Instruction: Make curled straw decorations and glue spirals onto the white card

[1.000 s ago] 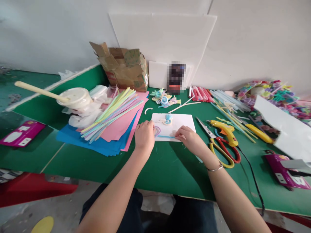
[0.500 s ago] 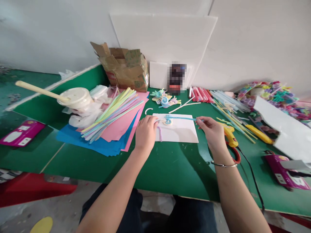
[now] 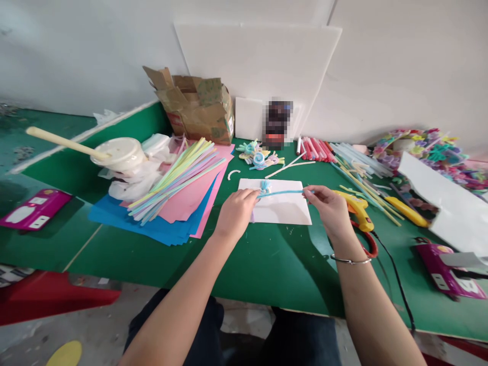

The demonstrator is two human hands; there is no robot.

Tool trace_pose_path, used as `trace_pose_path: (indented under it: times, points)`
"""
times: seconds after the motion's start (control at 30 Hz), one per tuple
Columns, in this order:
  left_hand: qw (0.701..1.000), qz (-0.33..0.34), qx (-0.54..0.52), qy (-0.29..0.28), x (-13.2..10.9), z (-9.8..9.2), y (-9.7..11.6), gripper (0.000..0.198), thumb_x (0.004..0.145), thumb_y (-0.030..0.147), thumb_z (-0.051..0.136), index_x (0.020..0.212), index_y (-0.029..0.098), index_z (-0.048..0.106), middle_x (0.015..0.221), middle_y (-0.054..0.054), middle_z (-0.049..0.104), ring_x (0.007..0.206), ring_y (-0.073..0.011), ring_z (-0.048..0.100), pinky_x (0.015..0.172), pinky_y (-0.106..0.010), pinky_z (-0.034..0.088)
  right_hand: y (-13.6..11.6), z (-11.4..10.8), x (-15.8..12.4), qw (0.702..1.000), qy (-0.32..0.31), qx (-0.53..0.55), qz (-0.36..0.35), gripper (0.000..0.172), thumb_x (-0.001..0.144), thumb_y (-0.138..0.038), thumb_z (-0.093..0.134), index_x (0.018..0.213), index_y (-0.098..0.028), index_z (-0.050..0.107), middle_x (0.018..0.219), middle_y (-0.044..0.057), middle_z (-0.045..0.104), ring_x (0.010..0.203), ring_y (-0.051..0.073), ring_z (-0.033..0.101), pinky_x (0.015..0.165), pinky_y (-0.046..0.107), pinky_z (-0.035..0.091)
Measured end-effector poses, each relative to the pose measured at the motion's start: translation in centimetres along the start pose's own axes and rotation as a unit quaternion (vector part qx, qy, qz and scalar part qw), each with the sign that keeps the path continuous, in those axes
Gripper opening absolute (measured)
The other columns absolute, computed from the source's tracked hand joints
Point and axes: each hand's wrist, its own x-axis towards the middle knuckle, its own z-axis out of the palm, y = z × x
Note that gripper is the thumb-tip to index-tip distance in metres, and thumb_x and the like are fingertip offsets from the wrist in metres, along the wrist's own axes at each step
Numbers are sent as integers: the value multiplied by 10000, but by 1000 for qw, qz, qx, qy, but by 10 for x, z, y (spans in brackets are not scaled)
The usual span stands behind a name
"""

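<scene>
A blue pipe cleaner [image 3: 284, 192] stretches nearly level between my two hands, over a white card [image 3: 284, 212]. My left hand [image 3: 237, 211] is closed on its left end, fingertips pressed together at the card's left part. At the other end, my right hand [image 3: 328, 207] pinches it between thumb and fingers near the card's right edge. Just behind the pipe cleaner lies a small blue and white coiled piece [image 3: 266, 186]. A purple strip [image 3: 252, 216] on the card is mostly covered by my left hand.
Several pastel pipe cleaners [image 3: 179, 178] lie on pink and blue sheets at left, beside a lidded cup [image 3: 120, 152]. Finished coils [image 3: 259, 158] and red markers [image 3: 314, 148] sit behind the card. At right are a yellow glue gun [image 3: 356, 209] and a yellow cutter [image 3: 407, 211].
My left hand has shifted right and slightly toward me, and my right hand a little left. The blue pipe cleaner has come down in front of the coiled piece.
</scene>
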Motion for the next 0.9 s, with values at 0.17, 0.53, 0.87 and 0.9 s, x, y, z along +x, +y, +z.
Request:
trace_pose_path:
  times: [0.17, 0.53, 0.87, 0.9]
  points:
    - [994, 98, -51, -2, -2, 2, 2, 440, 875, 16, 382, 1258, 179, 525, 1091, -75, 676, 998, -173, 629, 830, -320, 543, 4, -2, 1, 999, 32, -8, -2, 246, 663, -404, 702, 775, -186, 681, 738, 35, 680, 674, 159, 593, 621, 310, 488]
    - [999, 9, 6, -41, 0, 3, 10, 206, 892, 153, 468, 904, 129, 672, 798, -86, 706, 768, -219, 658, 687, -342, 519, -6, 2, -3, 993, 99, 29, -56, 196, 642, -367, 731, 733, -200, 682, 724, 18, 681, 638, 146, 591, 646, 316, 505]
    - [817, -87, -506, -262, 4, -7, 20, 223, 891, 234, 482, 905, 146, 687, 839, -54, 699, 805, -142, 638, 764, -258, 482, 3, -1, 2, 992, 99, 59, -52, 183, 682, -347, 722, 775, -192, 691, 672, -1, 646, 625, 129, 579, 640, 295, 495]
    - [802, -98, -525, -269, 4, -8, 19, 235, 895, 234, 472, 919, 144, 688, 830, -54, 694, 797, -138, 631, 765, -259, 476, 3, -1, 2, 991, 100, 71, -48, 185, 676, -348, 728, 771, -194, 691, 676, -2, 646, 625, 125, 577, 642, 293, 495]
